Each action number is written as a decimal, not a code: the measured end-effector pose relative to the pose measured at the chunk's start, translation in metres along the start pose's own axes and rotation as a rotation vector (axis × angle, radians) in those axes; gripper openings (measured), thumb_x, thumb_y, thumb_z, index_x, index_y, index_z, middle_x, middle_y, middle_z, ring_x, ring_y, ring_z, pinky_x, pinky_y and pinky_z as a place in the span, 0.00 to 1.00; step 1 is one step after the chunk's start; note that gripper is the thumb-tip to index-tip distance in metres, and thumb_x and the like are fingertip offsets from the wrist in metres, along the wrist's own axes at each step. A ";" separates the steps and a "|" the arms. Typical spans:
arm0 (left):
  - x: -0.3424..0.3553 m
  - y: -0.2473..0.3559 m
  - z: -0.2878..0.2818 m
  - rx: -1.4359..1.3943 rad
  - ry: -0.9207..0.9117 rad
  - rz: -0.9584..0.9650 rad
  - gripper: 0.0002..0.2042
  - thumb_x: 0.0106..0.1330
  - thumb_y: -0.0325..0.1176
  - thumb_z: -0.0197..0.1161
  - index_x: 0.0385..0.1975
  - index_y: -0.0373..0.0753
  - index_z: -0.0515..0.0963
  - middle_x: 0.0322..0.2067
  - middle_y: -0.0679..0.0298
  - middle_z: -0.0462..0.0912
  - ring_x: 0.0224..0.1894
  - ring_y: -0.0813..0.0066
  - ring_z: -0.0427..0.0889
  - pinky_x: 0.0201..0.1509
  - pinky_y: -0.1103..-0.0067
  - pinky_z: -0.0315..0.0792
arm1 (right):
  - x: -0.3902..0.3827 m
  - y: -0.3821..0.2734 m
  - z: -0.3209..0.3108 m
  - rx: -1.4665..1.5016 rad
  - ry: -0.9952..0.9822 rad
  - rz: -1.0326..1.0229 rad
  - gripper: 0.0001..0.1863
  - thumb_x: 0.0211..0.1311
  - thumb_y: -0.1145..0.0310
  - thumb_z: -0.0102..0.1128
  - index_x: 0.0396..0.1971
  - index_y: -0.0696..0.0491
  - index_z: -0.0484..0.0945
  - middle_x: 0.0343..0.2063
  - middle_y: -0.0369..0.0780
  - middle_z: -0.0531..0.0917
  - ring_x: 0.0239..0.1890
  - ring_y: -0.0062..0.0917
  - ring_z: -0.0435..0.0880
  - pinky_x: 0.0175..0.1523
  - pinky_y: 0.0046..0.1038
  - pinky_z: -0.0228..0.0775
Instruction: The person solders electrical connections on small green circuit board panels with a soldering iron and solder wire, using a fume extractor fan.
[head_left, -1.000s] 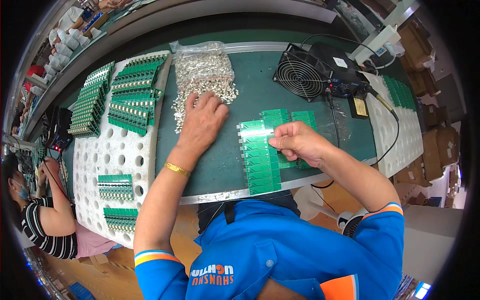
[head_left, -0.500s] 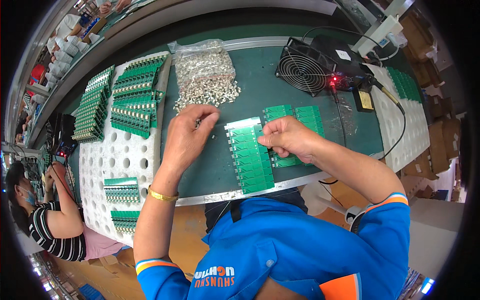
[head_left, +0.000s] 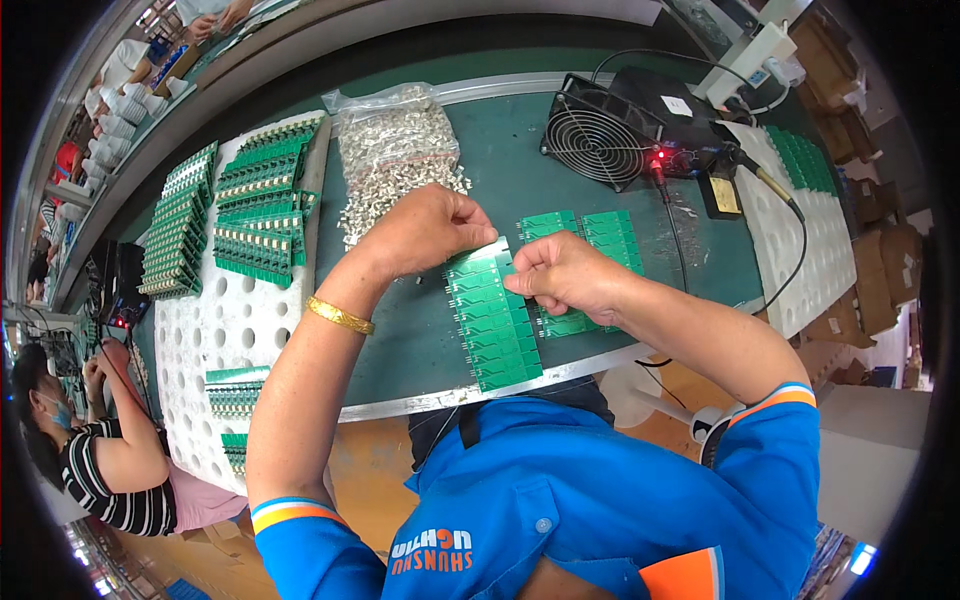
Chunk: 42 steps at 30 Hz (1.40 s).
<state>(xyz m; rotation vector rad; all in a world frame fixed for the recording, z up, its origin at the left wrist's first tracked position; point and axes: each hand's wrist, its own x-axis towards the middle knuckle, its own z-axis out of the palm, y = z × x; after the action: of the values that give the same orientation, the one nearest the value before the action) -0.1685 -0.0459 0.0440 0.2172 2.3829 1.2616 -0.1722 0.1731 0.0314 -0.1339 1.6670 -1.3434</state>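
Note:
My left hand (head_left: 450, 225) is closed in a pinch at the top of a green circuit board panel (head_left: 490, 330); anything between its fingertips is too small to make out. My right hand (head_left: 550, 270) grips the panel's right edge, fingers curled. Behind it lie more green panels (head_left: 620, 240) on the green mat (head_left: 390, 350). Above my left hand, a loose heap of small light metallic parts (head_left: 375, 205) spreads from an open clear bag (head_left: 385, 130).
Left stands a perforated white foam board (head_left: 200, 330) bearing stacked populated boards (head_left: 180, 220). Back right are a black fan (head_left: 595, 140), a soldering pen (head_left: 770, 180) with its cable and another foam board (head_left: 785, 270). A co-worker (head_left: 120, 440) works at the far left.
My left hand has left the parts heap, dipped, then moved right to the panel's top. My right hand and the panel have shifted slightly left.

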 end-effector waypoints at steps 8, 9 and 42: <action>0.009 -0.007 0.003 -0.035 0.001 0.067 0.07 0.61 0.30 0.68 0.33 0.33 0.85 0.26 0.60 0.86 0.30 0.77 0.82 0.39 0.77 0.76 | 0.002 0.001 -0.002 -0.009 0.019 0.018 0.11 0.64 0.69 0.66 0.24 0.53 0.76 0.16 0.29 0.72 0.15 0.12 0.65 0.19 0.18 0.54; 0.010 -0.006 0.002 -0.019 0.004 0.061 0.06 0.61 0.29 0.68 0.33 0.33 0.85 0.26 0.60 0.86 0.30 0.77 0.83 0.39 0.77 0.76 | 0.003 0.001 -0.002 -0.006 0.021 0.019 0.11 0.64 0.69 0.66 0.24 0.53 0.76 0.16 0.29 0.72 0.15 0.12 0.65 0.19 0.18 0.54; 0.042 -0.017 0.011 0.202 0.033 0.068 0.05 0.55 0.29 0.66 0.29 0.36 0.86 0.27 0.55 0.87 0.31 0.64 0.86 0.40 0.73 0.78 | -0.018 0.001 -0.024 0.100 0.178 -0.078 0.09 0.64 0.71 0.61 0.40 0.60 0.81 0.25 0.37 0.79 0.15 0.12 0.66 0.18 0.17 0.55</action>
<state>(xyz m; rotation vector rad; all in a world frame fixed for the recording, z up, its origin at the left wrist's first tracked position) -0.1997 -0.0335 0.0121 0.3441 2.5516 1.0594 -0.1793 0.2014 0.0397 -0.0209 1.7526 -1.5326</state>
